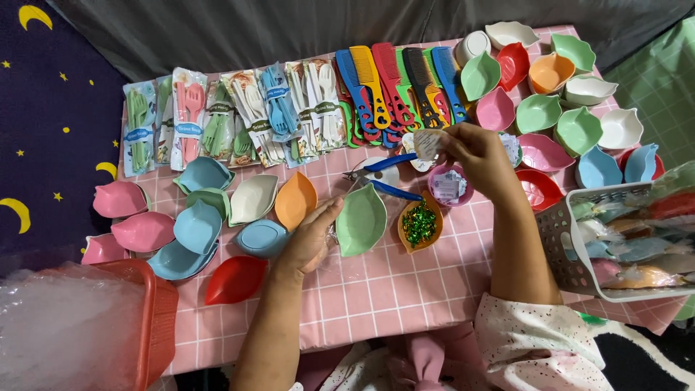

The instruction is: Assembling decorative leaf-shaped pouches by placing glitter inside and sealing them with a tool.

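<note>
hands: left (310,239) flat against a pale green leaf-shaped dish (360,221), right (474,156) pinching a small paper tag (428,141).

A low table (376,289) covered with a pink checked cloth fills the middle of the view. Behind the table, along its far edge, hangs a grey fabric (289,29). Left of the table lies a dark blue cloth (51,108) printed with yellow moons and stars. Right of the table, at the far corner, sits a green checked cloth (662,87). Light is even and soft
</note>
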